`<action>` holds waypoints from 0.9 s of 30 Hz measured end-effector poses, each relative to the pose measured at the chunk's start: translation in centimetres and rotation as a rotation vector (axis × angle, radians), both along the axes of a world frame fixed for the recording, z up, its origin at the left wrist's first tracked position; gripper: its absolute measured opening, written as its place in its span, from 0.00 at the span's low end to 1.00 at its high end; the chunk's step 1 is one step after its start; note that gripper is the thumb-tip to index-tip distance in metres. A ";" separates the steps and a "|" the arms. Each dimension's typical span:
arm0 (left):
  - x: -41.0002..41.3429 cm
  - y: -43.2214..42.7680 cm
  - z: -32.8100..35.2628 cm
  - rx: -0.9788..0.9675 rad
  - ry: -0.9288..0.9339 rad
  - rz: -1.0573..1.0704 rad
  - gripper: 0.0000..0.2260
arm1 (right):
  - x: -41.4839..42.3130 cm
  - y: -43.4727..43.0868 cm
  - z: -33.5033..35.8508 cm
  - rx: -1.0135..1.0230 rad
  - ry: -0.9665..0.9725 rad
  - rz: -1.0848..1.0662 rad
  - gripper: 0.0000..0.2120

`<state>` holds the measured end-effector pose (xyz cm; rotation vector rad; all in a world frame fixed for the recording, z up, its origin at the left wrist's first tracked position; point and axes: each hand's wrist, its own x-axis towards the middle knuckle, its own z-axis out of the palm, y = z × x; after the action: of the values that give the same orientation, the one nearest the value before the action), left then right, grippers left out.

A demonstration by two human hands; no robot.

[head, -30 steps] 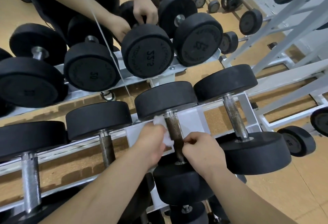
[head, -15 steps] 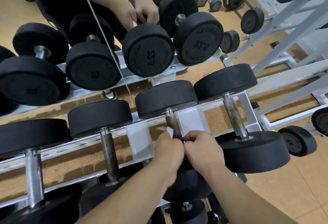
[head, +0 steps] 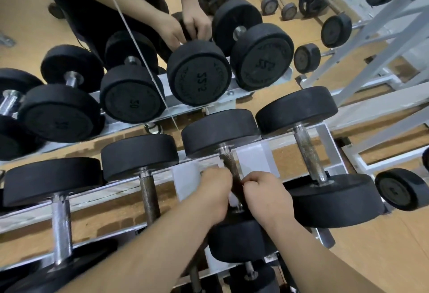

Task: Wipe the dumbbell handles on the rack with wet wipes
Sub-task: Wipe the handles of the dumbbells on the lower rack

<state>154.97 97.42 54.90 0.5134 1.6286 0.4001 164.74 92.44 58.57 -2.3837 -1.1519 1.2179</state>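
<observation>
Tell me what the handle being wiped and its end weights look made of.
The handle looks like knurled steel, dull grey with a cross-hatched texture. The end weights seem rubber-coated: matte black, no glint.

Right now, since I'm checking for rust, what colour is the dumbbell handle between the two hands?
Dark grey, knurled metal handle; the head view shows it.

A wall mirror (head: 27, 25) fills the far side, a thin seam (head: 128, 25) slanting down it. The floor (head: 383, 258) is smooth and tan, with a speckled cork-brown strip (head: 111, 220) nearer the mirror. White metal beams (head: 390, 97) cross on the right under even indoor light
</observation>
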 end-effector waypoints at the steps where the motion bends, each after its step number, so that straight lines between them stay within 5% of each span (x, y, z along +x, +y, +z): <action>1: -0.2 1.4 -0.1 -0.001 -0.013 0.052 0.07 | 0.0 0.0 0.0 -0.001 -0.004 0.003 0.12; 7: -0.4 -2.4 1.1 -0.012 0.008 -0.213 0.17 | 0.3 -0.1 -0.1 0.015 0.002 0.021 0.11; 13: -0.1 1.7 0.7 -0.002 -0.011 0.039 0.13 | 0.3 -0.2 -0.2 0.028 -0.003 0.035 0.10; 19: 0.0 -2.1 0.6 -0.037 -0.058 -0.062 0.12 | 0.3 -0.3 -0.5 0.054 -0.010 0.041 0.11; 24: -0.4 2.9 -0.2 -0.014 -0.229 0.294 0.03 | 0.2 -0.3 -0.3 0.051 0.007 0.031 0.11; 27: 0.1 0.1 -0.4 0.026 -0.081 0.073 0.06 | 0.2 -0.3 -0.2 0.047 0.012 0.034 0.10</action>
<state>155.05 97.48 54.45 0.4528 1.5684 0.4913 164.90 92.14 58.32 -2.3289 -1.2081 1.1999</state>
